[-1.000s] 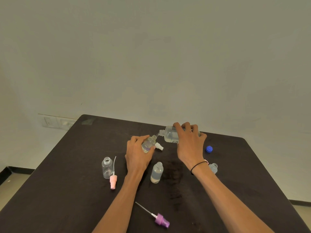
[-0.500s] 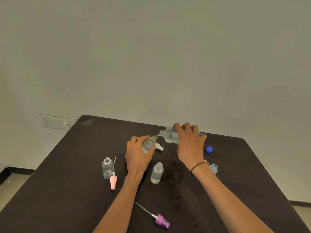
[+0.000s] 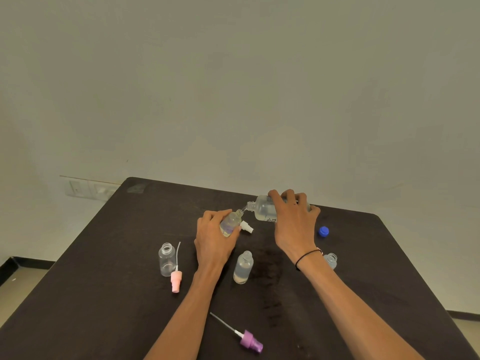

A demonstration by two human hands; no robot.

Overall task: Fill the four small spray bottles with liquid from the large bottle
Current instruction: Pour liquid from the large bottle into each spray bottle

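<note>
My right hand [image 3: 293, 224] grips the large clear bottle [image 3: 263, 210], tipped on its side with its open neck pointing left. My left hand [image 3: 213, 237] holds a small clear spray bottle [image 3: 231, 222] tilted towards that neck, and the two mouths almost meet. A second small bottle [image 3: 243, 267] with liquid in it stands uncapped between my forearms. An empty small bottle [image 3: 166, 259] stands to the left. Another small bottle [image 3: 331, 260] shows partly behind my right wrist.
On the dark table [image 3: 104, 268] lie a pink spray head [image 3: 176, 280] beside the empty bottle, a purple spray head [image 3: 250, 342] near the front, a white spray head [image 3: 246, 226] by my left hand, and a blue cap [image 3: 324, 231] at the right. A wall stands behind.
</note>
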